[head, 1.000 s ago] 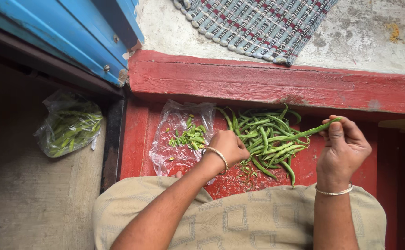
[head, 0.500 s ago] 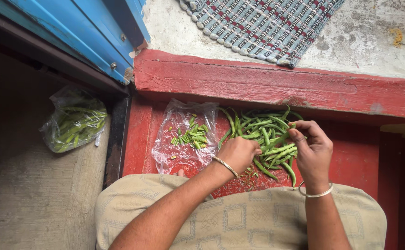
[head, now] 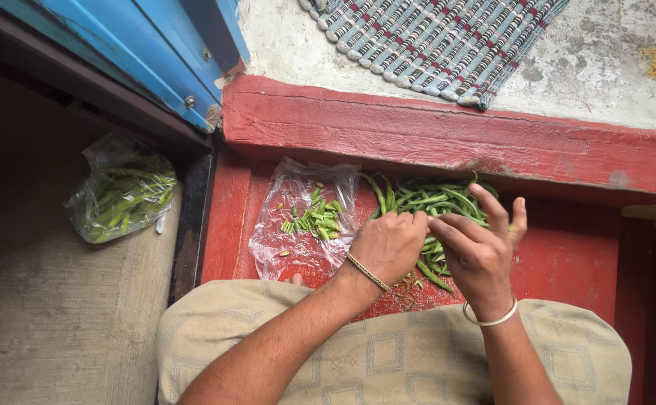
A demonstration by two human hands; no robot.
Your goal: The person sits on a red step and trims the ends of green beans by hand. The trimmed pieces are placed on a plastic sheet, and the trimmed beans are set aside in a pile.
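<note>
A pile of whole green beans lies on the red painted step. My left hand and my right hand meet just above the near side of the pile, fingertips touching. They pinch a green bean between them, and it is mostly hidden by the fingers. Two fingers of the right hand stick up. Left of the pile, a clear plastic sheet holds small cut bean pieces. Each wrist wears a thin bangle.
A clear plastic bag of beans lies on the grey floor at the left. A raised red ledge runs behind the step, with a striped woven mat beyond it. A blue door stands at the upper left. My beige-clothed lap fills the bottom.
My right hand has brought the long bean from the far right in to the left hand over the pile. The left hand moved slightly right to meet it.
</note>
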